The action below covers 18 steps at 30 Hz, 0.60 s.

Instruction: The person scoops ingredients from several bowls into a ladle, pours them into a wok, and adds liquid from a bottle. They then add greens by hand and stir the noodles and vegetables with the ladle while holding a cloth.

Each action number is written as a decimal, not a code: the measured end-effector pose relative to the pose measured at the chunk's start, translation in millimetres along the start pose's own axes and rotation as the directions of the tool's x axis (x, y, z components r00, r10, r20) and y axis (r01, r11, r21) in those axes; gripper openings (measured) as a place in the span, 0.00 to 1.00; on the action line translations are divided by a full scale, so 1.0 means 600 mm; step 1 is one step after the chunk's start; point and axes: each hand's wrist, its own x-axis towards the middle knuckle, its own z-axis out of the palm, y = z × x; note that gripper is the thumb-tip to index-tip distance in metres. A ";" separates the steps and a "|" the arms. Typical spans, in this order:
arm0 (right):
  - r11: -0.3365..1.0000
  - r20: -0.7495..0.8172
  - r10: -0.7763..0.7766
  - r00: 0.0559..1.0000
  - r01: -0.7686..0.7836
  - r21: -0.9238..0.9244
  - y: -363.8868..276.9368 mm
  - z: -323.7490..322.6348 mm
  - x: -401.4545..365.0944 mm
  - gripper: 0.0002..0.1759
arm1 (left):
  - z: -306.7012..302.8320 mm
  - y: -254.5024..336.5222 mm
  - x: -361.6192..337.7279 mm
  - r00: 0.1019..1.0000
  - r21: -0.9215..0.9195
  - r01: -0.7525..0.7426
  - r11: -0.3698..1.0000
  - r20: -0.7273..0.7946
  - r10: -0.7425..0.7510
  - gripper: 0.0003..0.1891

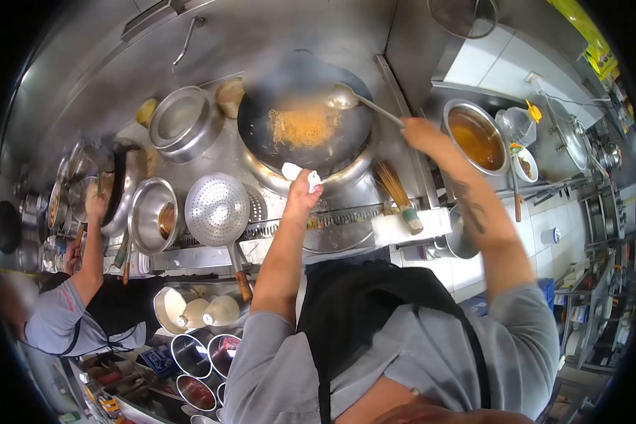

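A black wok [261, 141] sits on the burner, with noodles [304, 127] in its middle and steam blurring its far side. My left hand [304, 192] is closed on a white cloth [290, 170] at the wok's near rim; whether a wok handle lies under the cloth is hidden. In my right hand [425, 134] is the handle of a metal ladle [343, 97], its bowl over the right side of the wok beside the noodles. A bamboo wok brush [397, 194] lies on the stove's front edge, right of the burner.
Left of the wok are a perforated skimmer [218, 210], a steel bowl [145, 233] and stacked pans [179, 118]. A pot of brown liquid [477, 138] stands at right. At far left, a co-worker's hand [96, 201] is at another wok [125, 185]. Steel containers [191, 355] stand below.
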 end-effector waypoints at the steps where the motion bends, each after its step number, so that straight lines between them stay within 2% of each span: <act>1: 0.996 -0.046 0.071 0.996 -0.069 0.056 -0.003 0.055 0.050 0.18 | 0.005 -0.006 0.003 1.000 0.001 0.000 1.000 -0.030 0.000 0.04; 2: 0.934 0.100 0.204 0.974 -0.224 0.277 -0.066 0.045 0.054 0.19 | 0.008 -0.008 0.007 0.998 0.005 0.005 1.000 -0.061 -0.004 0.05; 3: 0.801 0.271 0.292 0.917 -0.389 0.455 -0.143 0.033 0.046 0.20 | 0.009 -0.004 0.011 0.997 0.006 0.038 0.999 -0.073 -0.038 0.05; 5: 0.799 0.326 0.101 0.940 -0.272 0.537 -0.200 0.070 0.046 0.22 | 0.012 0.003 0.004 0.989 0.001 0.106 0.994 -0.103 -0.105 0.07; 7: 0.835 0.292 -0.079 0.953 -0.097 0.542 -0.186 0.058 0.001 0.22 | 0.011 0.001 -0.003 0.989 0.038 0.090 0.995 -0.120 -0.084 0.07; 8: 0.841 0.274 -0.168 0.947 -0.008 0.541 -0.167 0.040 -0.021 0.23 | 0.006 0.002 0.005 0.990 0.038 0.101 0.994 -0.103 -0.097 0.06; 9: 0.908 0.188 -0.264 0.946 0.178 0.380 -0.123 0.027 -0.033 0.23 | 0.006 0.005 0.012 0.991 0.038 0.108 0.993 -0.083 -0.105 0.06; 10: 0.918 0.123 -0.374 0.919 0.347 0.193 -0.082 0.012 -0.043 0.24 | 0.013 0.005 0.004 0.990 0.002 0.098 0.995 -0.098 -0.097 0.05; 11: 0.933 0.190 -0.320 0.928 0.343 -0.108 -0.071 -0.037 -0.059 0.24 | 0.017 0.007 -0.002 0.995 -0.023 0.052 0.998 -0.087 -0.054 0.05; 13: 0.876 0.078 -0.359 0.930 0.364 -0.316 -0.078 -0.109 -0.090 0.24 | 0.019 -0.016 -0.029 0.997 -0.067 -0.011 0.998 -0.081 0.006 0.04; 14: 0.873 0.002 -0.382 0.924 0.362 -0.328 -0.088 -0.122 -0.112 0.24 | 0.039 -0.035 -0.099 0.982 0.116 -0.187 0.976 0.012 0.186 0.02; 15: 0.869 -0.088 -0.407 0.909 0.355 -0.345 -0.092 -0.134 -0.125 0.24 | 0.074 -0.029 -0.140 0.992 -0.041 0.001 0.999 -0.129 -0.006 0.05; 17: 0.881 -0.105 -0.471 0.876 0.462 -0.099 -0.069 -0.145 -0.142 0.24 | 0.102 -0.028 -0.209 0.995 -0.045 0.081 0.996 -0.051 -0.083 0.05; 18: 0.858 -0.105 -0.506 0.856 0.512 0.037 -0.065 -0.143 -0.159 0.25 | 0.098 -0.030 -0.204 0.994 -0.073 0.045 0.996 -0.093 -0.051 0.05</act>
